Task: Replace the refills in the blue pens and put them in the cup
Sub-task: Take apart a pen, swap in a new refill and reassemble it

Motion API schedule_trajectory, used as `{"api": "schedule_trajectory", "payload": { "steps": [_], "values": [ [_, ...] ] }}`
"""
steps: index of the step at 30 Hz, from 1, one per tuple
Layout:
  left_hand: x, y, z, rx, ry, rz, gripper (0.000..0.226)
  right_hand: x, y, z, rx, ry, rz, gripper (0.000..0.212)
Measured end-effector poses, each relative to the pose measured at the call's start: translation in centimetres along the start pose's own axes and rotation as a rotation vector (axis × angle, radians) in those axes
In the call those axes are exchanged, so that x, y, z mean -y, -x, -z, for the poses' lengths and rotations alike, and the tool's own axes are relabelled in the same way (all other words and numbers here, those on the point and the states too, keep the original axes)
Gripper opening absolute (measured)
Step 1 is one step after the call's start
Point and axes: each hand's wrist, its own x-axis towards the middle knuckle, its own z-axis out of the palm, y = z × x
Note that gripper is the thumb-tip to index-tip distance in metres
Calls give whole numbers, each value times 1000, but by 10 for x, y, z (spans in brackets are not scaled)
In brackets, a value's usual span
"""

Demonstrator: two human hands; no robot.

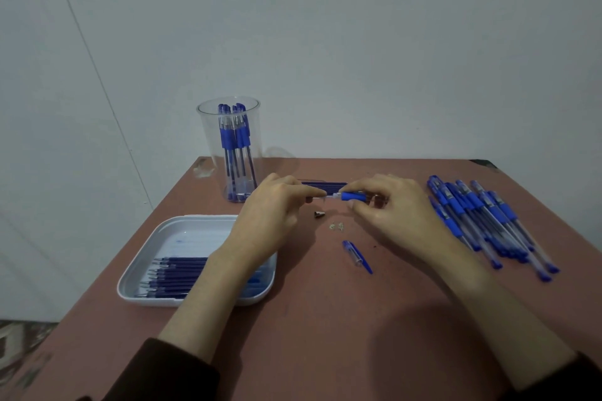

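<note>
My right hand grips a blue pen barrel by its blue grip, tip end pointing left. My left hand pinches something small at the barrel's open end; what it holds is mostly hidden by the fingers. Both hands hover above the table's middle. A clear plastic cup with several blue pens stands at the back left. A pile of blue pens lies at the right. A white tray at the front left holds several dark blue refills.
A pen cap lies in front of the hands, and a small metal tip and some scraps lie just below them. More dark refills lie behind the hands. The brown table ends close to a grey wall.
</note>
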Motion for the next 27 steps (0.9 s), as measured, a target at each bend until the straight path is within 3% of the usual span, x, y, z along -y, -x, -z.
{"api": "schedule_trajectory", "payload": {
  "steps": [27],
  "values": [
    [-1,2,2,44,7,13,41,0,1,3,28,65,-40,18]
  ]
}}
